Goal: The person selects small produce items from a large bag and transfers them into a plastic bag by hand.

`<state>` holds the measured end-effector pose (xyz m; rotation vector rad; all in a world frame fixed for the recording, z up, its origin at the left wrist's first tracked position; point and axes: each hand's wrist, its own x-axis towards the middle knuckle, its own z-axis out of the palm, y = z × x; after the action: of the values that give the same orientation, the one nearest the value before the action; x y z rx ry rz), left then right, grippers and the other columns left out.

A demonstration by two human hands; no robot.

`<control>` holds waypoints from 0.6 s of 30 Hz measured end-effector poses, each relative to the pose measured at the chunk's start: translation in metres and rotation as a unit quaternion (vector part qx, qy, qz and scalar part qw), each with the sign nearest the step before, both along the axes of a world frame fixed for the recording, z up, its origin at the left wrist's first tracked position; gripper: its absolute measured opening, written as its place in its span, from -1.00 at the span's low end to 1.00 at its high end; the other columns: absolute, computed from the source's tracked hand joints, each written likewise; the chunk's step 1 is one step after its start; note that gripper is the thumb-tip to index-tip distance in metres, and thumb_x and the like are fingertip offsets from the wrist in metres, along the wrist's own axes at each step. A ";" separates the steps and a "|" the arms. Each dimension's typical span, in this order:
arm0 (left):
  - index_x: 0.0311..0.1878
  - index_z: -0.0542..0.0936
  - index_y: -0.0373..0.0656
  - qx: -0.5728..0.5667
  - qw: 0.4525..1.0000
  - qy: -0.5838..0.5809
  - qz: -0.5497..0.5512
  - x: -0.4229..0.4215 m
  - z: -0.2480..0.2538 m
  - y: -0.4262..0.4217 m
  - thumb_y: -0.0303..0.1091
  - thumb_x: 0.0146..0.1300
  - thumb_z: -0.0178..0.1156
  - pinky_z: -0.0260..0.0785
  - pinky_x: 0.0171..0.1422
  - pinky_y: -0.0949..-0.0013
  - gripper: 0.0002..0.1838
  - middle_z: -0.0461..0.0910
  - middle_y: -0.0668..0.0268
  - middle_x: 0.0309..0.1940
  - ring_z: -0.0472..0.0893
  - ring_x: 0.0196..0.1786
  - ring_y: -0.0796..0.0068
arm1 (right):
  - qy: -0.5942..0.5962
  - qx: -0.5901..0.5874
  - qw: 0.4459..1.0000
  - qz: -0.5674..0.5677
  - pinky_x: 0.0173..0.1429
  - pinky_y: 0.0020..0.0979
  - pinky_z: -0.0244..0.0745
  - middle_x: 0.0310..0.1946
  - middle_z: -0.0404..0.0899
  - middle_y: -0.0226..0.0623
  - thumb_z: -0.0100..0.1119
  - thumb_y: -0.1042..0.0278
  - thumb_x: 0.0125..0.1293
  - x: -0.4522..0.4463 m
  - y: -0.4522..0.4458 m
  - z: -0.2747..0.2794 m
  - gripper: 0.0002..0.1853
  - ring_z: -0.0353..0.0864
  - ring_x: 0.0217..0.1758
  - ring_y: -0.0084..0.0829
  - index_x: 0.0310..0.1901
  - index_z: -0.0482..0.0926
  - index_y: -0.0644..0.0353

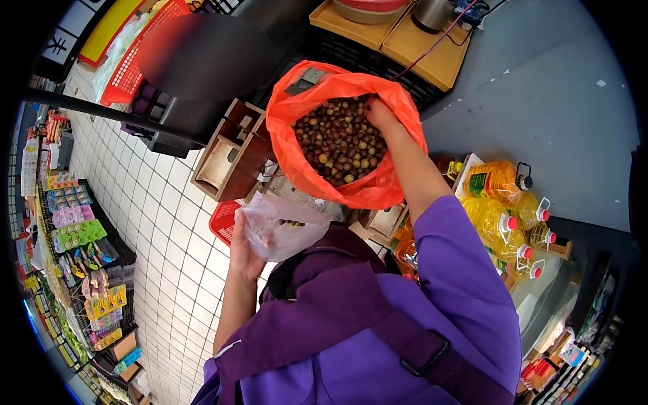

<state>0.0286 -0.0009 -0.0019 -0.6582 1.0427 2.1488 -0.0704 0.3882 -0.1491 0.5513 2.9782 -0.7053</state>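
Observation:
A large red plastic bag (pixel 403 177) stands open, filled with small round brown and green fruits (pixel 341 138). My right hand (pixel 380 113) reaches in over its right rim and touches the fruits at the upper right. The fingertips are hidden, so what they hold cannot be made out. Lower left of the red bag, my left hand (pixel 247 250) holds a thin whitish plastic bag (pixel 287 233) by its left side. Something small and greenish shows inside that bag.
Wooden drawers (pixel 229 152) stand left of the red bag. Bottles of yellow oil (pixel 496 219) are grouped at the right. Cardboard-coloured trays (pixel 422 47) lie at the top. Packaged goods (pixel 81 233) line a shelf at the far left, beyond a tiled floor (pixel 175 270).

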 end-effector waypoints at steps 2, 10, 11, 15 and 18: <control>-0.04 0.40 -0.15 0.021 1.000 0.006 -0.017 0.000 -0.005 -0.001 0.04 0.29 -0.10 0.30 -0.46 0.55 -0.57 0.51 0.23 -0.26 0.43 -0.51 0.53 | -0.030 -0.055 0.998 -0.011 -0.16 -0.30 0.42 -0.36 0.54 -0.21 0.20 0.37 0.00 0.000 0.001 0.003 -0.79 0.51 -0.30 -0.30 -0.29 0.55 0.24; -0.01 0.40 -0.13 0.010 0.998 0.040 -0.041 -0.003 0.007 0.001 0.07 0.29 -0.13 0.31 -0.45 0.52 -0.54 0.52 0.24 -0.23 0.44 -0.50 0.53 | 0.030 -0.805 0.580 -0.121 -0.38 -0.55 0.49 -0.20 0.55 -0.17 0.02 0.40 0.19 0.061 -0.037 0.073 -0.74 0.57 -0.31 -0.46 -0.07 0.48 0.17; 0.02 0.39 -0.12 0.009 0.997 0.048 -0.055 -0.003 0.009 0.001 0.07 0.30 -0.15 0.32 -0.44 0.52 -0.53 0.52 0.25 -0.20 0.45 -0.48 0.52 | 0.048 -0.844 0.520 -0.125 -0.40 -0.56 0.49 -0.19 0.54 -0.14 -0.01 0.36 0.22 0.067 -0.051 0.091 -0.72 0.57 -0.30 -0.44 -0.03 0.46 0.17; 0.09 0.34 -0.10 -0.020 0.996 0.068 -0.053 -0.002 0.018 0.008 0.10 0.30 -0.18 0.35 -0.37 0.49 -0.49 0.49 0.32 -0.11 0.48 -0.36 0.52 | 0.044 -0.896 0.433 -0.091 -0.49 -0.66 0.39 -0.09 0.47 -0.08 -0.10 0.27 0.29 0.078 -0.083 0.112 -0.66 0.52 -0.31 -0.43 0.06 0.38 0.17; 0.07 0.35 -0.11 -0.034 0.997 0.058 -0.037 -0.001 0.026 0.012 0.14 0.29 -0.18 0.37 -0.27 0.41 -0.47 0.48 0.32 -0.17 0.49 -0.27 0.45 | -0.041 -0.905 0.422 -0.039 -0.67 -0.75 0.19 -0.29 0.52 -0.20 -0.04 0.30 0.25 0.100 -0.120 0.131 -0.72 0.36 -0.55 -0.61 -0.04 0.44 0.21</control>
<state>0.0275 0.0109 0.0238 -0.5231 1.1872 2.1161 0.0294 0.2685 -0.0177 0.2988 0.5355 -2.6735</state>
